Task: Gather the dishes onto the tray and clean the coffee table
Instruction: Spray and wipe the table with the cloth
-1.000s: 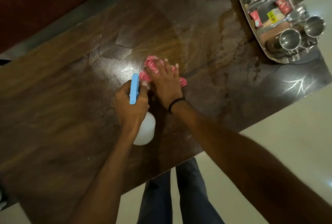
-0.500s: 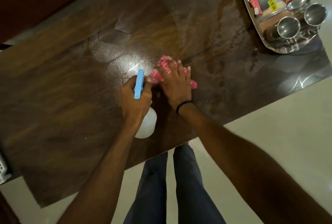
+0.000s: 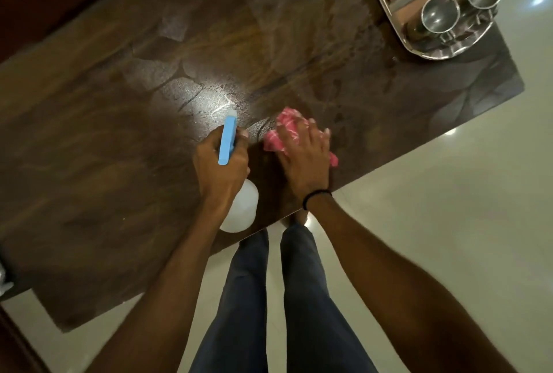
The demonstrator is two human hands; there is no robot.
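The right hand (image 3: 305,163) lay flat on the pink cloth (image 3: 284,128); the left hand (image 3: 220,172) gripped the spray bottle (image 3: 242,211); the wet patch (image 3: 203,100) lay just left of the cloth

Open bench (image 3: 119,163) surface stretches wide to the left and along the far side, the far right corner is taken by the steel tray (image 3: 431,55) with its steel cups (image 3: 440,14), and the near middle is crowded by the spray bottle (image 3: 242,211) and pink cloth (image 3: 285,130).
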